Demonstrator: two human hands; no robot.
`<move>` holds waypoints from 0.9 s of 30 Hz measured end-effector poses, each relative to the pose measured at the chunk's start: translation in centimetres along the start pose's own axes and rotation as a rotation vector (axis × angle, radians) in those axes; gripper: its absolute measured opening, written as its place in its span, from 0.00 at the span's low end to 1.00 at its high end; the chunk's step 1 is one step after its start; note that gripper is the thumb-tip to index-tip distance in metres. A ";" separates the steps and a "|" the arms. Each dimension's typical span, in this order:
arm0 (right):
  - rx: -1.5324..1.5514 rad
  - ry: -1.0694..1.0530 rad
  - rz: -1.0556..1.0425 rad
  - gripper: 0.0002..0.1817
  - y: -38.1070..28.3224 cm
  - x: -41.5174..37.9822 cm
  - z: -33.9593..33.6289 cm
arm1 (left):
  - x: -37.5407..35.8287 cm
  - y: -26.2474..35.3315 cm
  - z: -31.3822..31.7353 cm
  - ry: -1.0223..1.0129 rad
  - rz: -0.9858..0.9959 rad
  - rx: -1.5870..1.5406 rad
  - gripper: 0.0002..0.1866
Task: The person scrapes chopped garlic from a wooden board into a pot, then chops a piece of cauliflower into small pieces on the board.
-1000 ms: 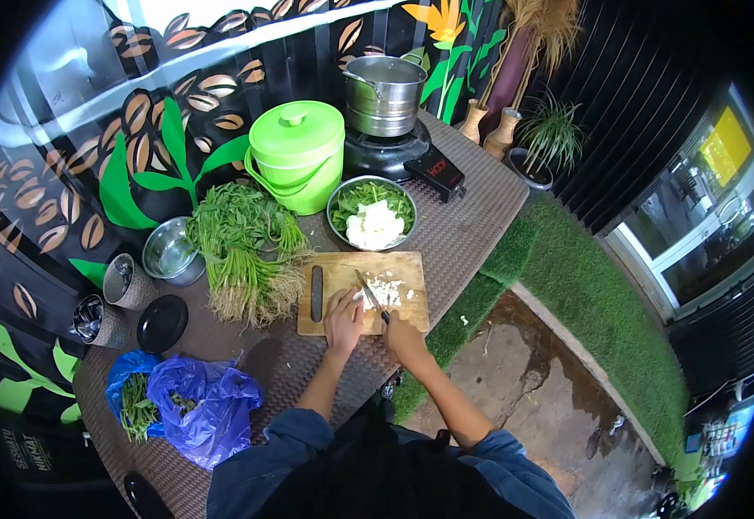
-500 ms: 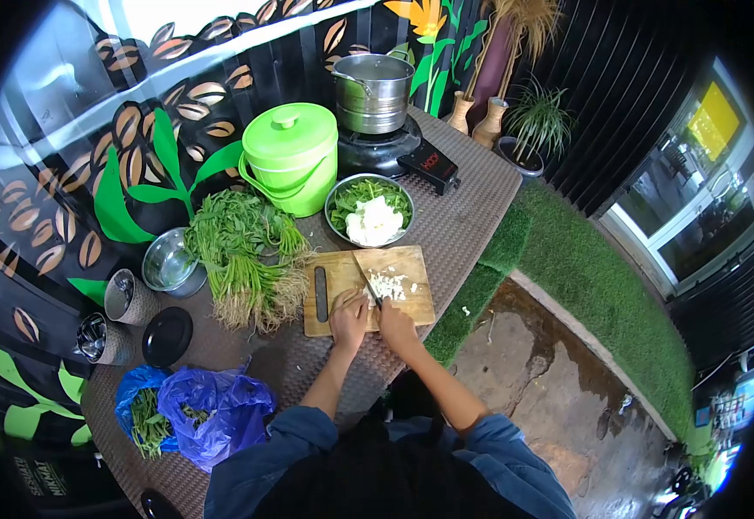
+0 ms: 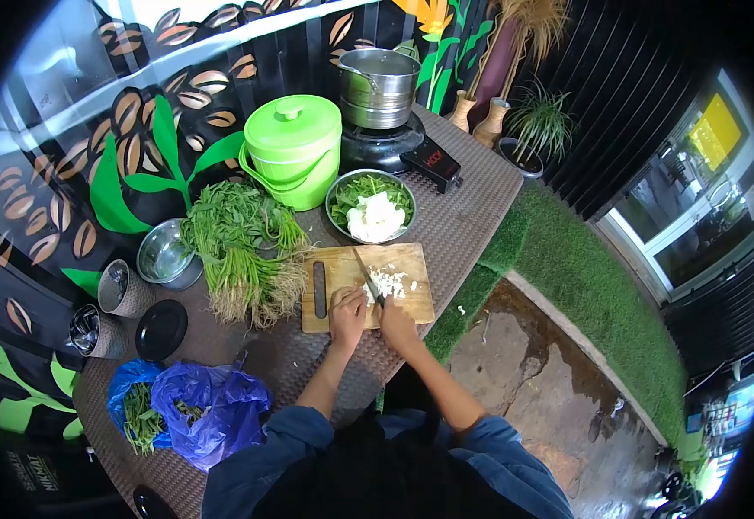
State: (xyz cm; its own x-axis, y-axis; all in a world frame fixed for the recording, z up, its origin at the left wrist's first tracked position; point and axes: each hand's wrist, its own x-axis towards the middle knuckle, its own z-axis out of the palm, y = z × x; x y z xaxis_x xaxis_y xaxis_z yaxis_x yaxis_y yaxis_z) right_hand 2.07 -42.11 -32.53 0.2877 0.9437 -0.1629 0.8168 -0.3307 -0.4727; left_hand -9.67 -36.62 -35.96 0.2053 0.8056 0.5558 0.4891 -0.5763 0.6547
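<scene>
We stand at a brown woven table [image 3: 472, 216] outdoors, a stove [image 3: 383, 145] with a steel pot [image 3: 378, 85] at the far end. On the wooden cutting board [image 3: 335, 275] lies a small heap of white chopped bits [image 3: 390, 282]. Our right hand [image 3: 397, 324] is closed around the handle of a knife [image 3: 365, 275], its blade over the heap. Our left hand [image 3: 347, 313] rests curled on the board just beside it. We judge the chopping is midway; the next cut calls for keeping the left fingertips tucked clear of the blade
</scene>
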 end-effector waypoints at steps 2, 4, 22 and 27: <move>0.020 -0.012 -0.022 0.18 0.1 0.0 -2.1 | -0.2 0.0 -0.2 -0.022 -0.019 -0.001 0.07; 0.018 -0.104 -0.037 0.20 0.4 -0.5 -3.3 | -0.2 -0.1 -0.1 -0.046 -0.047 -0.028 0.07; -0.072 0.012 0.017 0.17 -0.6 -3.0 0.3 | 0.1 0.0 -0.1 -0.045 -0.055 -0.031 0.09; 0.011 -0.005 -0.020 0.16 0.4 -1.8 -0.9 | -0.2 -0.4 -0.1 -0.037 -0.031 -0.026 0.08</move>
State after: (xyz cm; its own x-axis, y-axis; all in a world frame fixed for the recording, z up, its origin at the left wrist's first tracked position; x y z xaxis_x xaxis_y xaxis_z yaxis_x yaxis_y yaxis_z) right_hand 2.37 -44.00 -31.64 0.2689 0.9501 -0.1579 0.8169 -0.3118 -0.4852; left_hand -9.98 -36.53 -36.28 0.2216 0.8271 0.5165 0.4738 -0.5543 0.6843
